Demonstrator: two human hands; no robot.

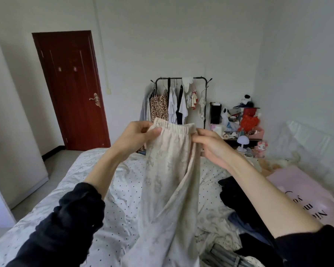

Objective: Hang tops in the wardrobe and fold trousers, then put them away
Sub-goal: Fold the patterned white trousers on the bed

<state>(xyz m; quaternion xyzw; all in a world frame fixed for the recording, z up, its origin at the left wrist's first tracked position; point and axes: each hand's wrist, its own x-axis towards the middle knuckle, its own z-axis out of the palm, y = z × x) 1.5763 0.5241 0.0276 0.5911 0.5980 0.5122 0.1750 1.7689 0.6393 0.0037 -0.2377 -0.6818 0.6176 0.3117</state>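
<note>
Cream patterned trousers (168, 170) hang in front of me, held up by their elastic waistband above the bed (123, 176). My left hand (137, 135) pinches the waistband's left end. My right hand (210, 145) grips the waistband's right end. The legs drape down onto the dotted sheet. A pile of dark clothes (237, 197) lies on the bed to the right. At the far wall stands a black clothes rack (181, 101) with several tops on hangers.
A pink bag (305, 191) lies on the bed at the right. A cluttered side table (239, 124) with a small lamp stands beside the rack. A red-brown door (71, 89) is shut at the back left. White wardrobe panels (12, 132) line the left.
</note>
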